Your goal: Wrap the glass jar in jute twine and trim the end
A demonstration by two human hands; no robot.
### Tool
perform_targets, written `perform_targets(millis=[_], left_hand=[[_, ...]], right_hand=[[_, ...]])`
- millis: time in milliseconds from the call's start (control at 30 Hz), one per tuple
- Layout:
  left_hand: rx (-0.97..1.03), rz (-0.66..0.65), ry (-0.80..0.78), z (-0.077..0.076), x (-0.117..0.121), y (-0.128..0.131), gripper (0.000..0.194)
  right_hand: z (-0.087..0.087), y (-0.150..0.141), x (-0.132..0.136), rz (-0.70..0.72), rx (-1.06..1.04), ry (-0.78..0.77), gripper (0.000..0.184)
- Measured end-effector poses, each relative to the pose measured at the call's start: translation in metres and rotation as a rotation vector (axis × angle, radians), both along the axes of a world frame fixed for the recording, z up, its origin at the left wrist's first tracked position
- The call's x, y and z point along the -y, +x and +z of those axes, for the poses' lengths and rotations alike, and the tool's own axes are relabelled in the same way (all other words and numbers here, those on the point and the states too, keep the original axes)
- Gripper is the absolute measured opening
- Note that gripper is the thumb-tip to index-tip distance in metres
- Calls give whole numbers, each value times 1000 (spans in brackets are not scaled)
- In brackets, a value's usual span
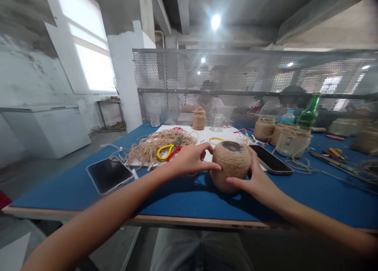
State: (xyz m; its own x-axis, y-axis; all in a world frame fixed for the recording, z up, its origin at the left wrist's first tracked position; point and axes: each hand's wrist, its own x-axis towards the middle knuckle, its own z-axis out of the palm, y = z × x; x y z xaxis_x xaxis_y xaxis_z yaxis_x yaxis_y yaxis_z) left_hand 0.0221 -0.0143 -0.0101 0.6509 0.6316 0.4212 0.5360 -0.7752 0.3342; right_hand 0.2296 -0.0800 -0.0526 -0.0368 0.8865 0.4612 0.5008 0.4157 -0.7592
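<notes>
A round jar wrapped in jute twine (232, 164) is between my hands near the front of the blue table, tilted slightly, its dark mouth facing up. My left hand (197, 157) pinches its left side, thumb in front and fingers behind. Around its right side curls my right hand (255, 176), with the thumb across the lower front. Both hands' far fingertips are hidden behind the jar. Left of it lie scissors with yellow and red handles (169, 150), resting on a loose heap of twine (147, 147).
Phones lie at left (110, 176) and right (273, 160). Behind stand a lidded twine-wrapped jar (199, 118) and a clear glass jar (217, 122). More wrapped jars (264, 128), a green bottle (308, 111) and pliers (336, 153) are at right. A perforated metal screen (177, 82) borders the table.
</notes>
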Motion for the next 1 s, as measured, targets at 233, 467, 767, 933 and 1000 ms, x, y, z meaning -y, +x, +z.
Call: perform_targets(millis=[233, 467, 767, 933, 1000], left_hand=[[-22, -74, -41, -1, -10, -3, 52], [-68, -33, 53, 0, -12, -6, 55], [-98, -41, 112, 1, -13, -8, 59], [-84, -18, 119, 1, -17, -10, 57], [-84, -28, 111, 0, -17, -10, 54]], right_hand=[[1, 16, -15, 160, 33, -5, 98], [7, 28, -31, 284, 165, 46, 99], [7, 32, -35, 344, 129, -4, 106], [10, 32, -37, 422, 56, -65, 100], [11, 33, -38, 430, 39, -127, 98]])
